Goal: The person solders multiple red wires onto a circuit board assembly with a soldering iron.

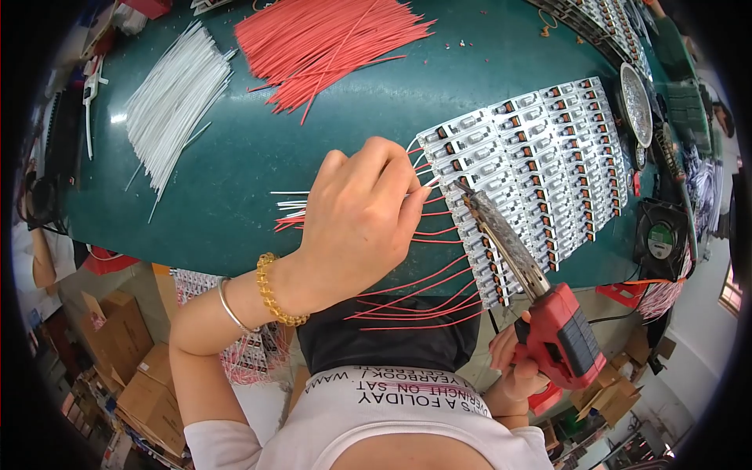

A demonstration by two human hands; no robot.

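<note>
My left hand is closed in a pinch on thin red and white wires. Their loose ends stick out to the left beneath the hand, and its fingertips are at the left edge of a panel of small circuit boards. My right hand grips the red and black handle of a soldering iron. The iron's dark tip points up and left, over the panel's left edge close to my left fingertips; whether it touches is unclear. Several red wires trail leftward from the panel's lower left edge.
On the green tabletop lie a pile of white wires and a pile of red wires. A round metal dish stands right of the panel, with a small black fan below it. Cardboard boxes sit at lower left.
</note>
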